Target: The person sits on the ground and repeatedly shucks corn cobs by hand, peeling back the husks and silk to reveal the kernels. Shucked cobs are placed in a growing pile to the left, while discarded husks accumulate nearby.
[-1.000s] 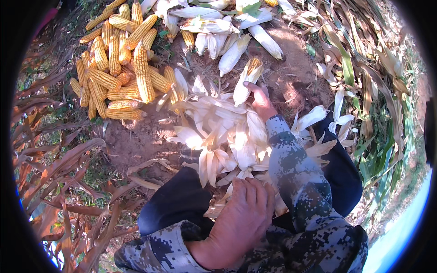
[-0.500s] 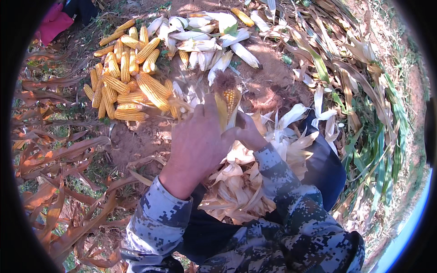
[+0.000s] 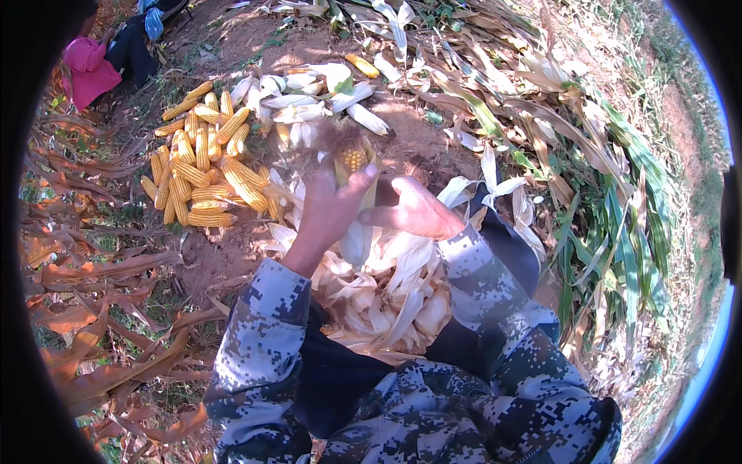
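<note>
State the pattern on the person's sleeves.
Blue-grey pixelated camouflage on both sleeves, shown best in the head view.

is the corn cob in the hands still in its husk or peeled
Partly husked: the corn cob shows yellow kernels at its tip, while pale husk leaves still wrap its lower part between the left hand and right hand.

You've got one corn ear [image 3: 353, 164] up in front of you, standing roughly upright with its tip toward 12 o'clock. The top is bare, yellow kernels showing, with a tuft of dark dried silk on the end. Pale, papery husk leaves wrap the lower part and hang down toward 6 o'clock. It sits just at 3 o'clock of the yellow cob pile, over the loose husks in your lap.
</note>
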`<move>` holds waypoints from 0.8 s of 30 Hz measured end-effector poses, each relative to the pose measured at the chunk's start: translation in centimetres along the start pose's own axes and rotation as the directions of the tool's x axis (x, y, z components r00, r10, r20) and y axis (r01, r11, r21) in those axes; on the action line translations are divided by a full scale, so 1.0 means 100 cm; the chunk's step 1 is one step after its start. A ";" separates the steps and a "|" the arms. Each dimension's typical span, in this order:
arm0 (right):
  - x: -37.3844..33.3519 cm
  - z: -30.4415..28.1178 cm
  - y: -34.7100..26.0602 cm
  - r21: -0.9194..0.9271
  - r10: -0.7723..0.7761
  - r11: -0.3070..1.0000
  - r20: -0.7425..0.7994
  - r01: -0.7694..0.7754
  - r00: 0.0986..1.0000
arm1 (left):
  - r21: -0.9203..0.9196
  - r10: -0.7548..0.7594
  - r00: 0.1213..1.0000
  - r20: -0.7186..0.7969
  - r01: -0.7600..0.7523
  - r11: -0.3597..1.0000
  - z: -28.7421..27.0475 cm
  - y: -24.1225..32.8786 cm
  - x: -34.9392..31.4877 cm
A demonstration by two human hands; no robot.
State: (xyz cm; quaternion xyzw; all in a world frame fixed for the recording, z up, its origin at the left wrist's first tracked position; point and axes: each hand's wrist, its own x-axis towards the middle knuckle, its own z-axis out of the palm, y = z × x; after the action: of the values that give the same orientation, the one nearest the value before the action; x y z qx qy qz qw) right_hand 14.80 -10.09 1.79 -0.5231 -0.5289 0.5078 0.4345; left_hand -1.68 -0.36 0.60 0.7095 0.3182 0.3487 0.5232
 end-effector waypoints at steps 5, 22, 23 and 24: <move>-0.019 -0.039 -0.015 0.039 -0.023 0.999 -0.231 0.033 0.973 | 0.187 -0.024 0.977 0.212 -0.017 0.982 0.018 0.005 -0.001; -0.007 -0.086 0.066 0.067 0.088 0.995 -0.381 -0.067 0.920 | 0.557 0.034 0.844 0.535 -0.383 0.737 0.038 0.012 0.003; -0.005 -0.092 0.071 0.007 0.036 0.999 -0.419 -0.036 0.907 | 0.538 -0.032 0.841 0.540 -0.316 0.781 0.039 0.012 0.003; -0.001 -0.097 0.076 -0.173 -0.072 0.985 -0.483 -0.015 0.873 | 0.427 0.034 0.851 0.525 -0.298 0.854 0.039 0.012 0.002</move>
State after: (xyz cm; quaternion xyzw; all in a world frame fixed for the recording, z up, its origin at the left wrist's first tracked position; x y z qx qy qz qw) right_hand 25.30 -9.83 -4.67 -0.6617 -0.4518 0.3056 0.5145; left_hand 1.73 -2.54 0.98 0.9101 0.1856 0.1056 0.3551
